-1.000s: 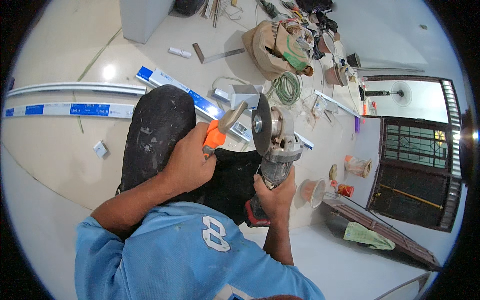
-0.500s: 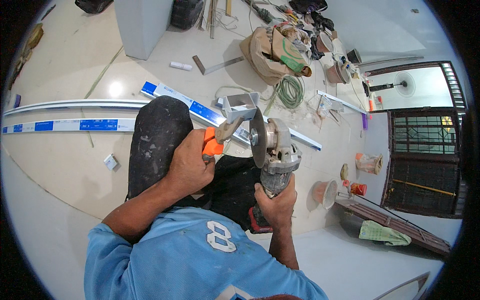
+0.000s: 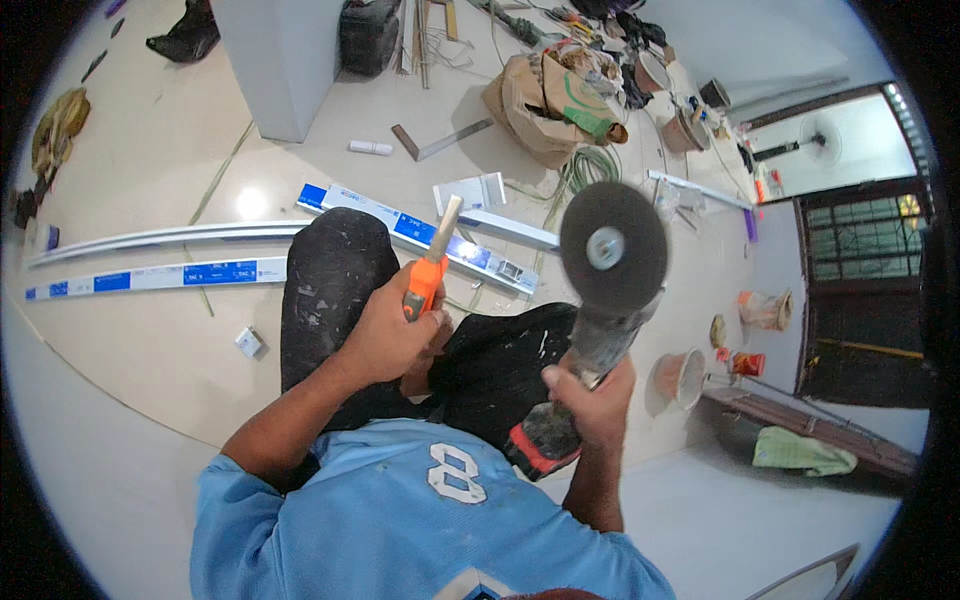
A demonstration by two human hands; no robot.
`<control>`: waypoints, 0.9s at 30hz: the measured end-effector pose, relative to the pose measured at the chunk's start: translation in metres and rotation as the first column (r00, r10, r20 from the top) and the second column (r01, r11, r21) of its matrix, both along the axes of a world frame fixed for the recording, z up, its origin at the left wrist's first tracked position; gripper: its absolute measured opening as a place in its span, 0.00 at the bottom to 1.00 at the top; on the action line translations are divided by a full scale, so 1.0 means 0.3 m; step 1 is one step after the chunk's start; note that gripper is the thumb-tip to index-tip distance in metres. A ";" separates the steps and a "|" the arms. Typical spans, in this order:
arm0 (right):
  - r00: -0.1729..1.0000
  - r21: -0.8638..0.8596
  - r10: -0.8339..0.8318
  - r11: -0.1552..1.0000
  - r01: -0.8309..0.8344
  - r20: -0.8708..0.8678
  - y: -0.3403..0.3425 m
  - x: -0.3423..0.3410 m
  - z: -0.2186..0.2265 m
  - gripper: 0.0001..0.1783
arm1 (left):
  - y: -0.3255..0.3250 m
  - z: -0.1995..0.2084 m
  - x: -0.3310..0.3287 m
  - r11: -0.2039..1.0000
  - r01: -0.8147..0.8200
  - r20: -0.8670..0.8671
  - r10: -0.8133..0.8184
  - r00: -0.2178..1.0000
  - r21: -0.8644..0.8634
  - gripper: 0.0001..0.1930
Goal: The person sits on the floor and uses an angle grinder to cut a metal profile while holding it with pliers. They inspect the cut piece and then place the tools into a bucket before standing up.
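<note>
My left hand (image 3: 392, 325) is closed around orange-handled pliers (image 3: 437, 250), seen edge-on with their metal jaws pointing up and away. My right hand (image 3: 597, 395) grips a cordless angle grinder (image 3: 612, 335) with a red-trimmed battery. Its dark disc (image 3: 625, 240) faces up toward me, to the right of the pliers and apart from them. Beyond the pliers, a short pale metal channel piece (image 3: 470, 192) sits by a long channel with blue-and-white film (image 3: 415, 232). My dark-trousered knees lie under both hands.
More long metal channels (image 3: 160, 275) lie at the left, near a small white block (image 3: 248, 342). Farther off are a try square (image 3: 440, 140), a white tube (image 3: 370, 147), a brown sack (image 3: 535, 110) and coiled green hose (image 3: 592, 168). A bucket (image 3: 679, 378) stands at the right.
The metal piece has left the pliers and now sits farther off by the channels. The grinder has swung right, away from the pliers, its disc turned to face up. The view has shifted slightly.
</note>
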State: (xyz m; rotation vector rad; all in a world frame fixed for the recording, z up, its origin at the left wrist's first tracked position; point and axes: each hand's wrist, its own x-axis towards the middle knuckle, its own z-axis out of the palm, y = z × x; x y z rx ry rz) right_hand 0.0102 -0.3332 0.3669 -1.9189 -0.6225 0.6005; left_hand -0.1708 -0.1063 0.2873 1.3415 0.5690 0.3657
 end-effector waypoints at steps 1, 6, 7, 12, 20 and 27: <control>0.993 0.042 -0.020 0.999 0.025 -0.114 0.030 -0.003 0.046 0.23 | 0.013 -0.001 -0.007 0.978 0.073 0.012 -0.072 0.997 -0.195 0.16; 0.939 0.344 0.100 0.939 0.020 -0.328 0.090 0.078 0.034 0.22 | 0.057 0.040 -0.026 0.794 0.374 0.322 -0.238 0.917 -0.480 0.19; 0.922 0.398 0.150 0.917 0.004 -0.356 0.098 0.097 0.024 0.22 | 0.061 0.045 -0.022 0.743 0.440 0.369 -0.275 0.888 -0.505 0.20; 0.878 0.496 0.186 0.866 0.066 -0.441 0.115 0.138 -0.012 0.26 | 0.060 0.070 0.013 0.542 0.547 0.444 -0.321 0.836 -0.638 0.19; 0.809 0.623 0.225 0.754 0.209 -0.543 -0.229 0.327 -0.044 0.35 | 0.078 -0.023 0.046 0.377 0.558 0.525 -0.196 0.828 -0.739 0.23; 0.639 0.002 -0.411 0.840 0.542 -0.650 -0.724 0.442 -0.613 0.12 | 0.086 -0.012 0.095 0.376 0.494 0.442 -0.222 0.869 -0.784 0.22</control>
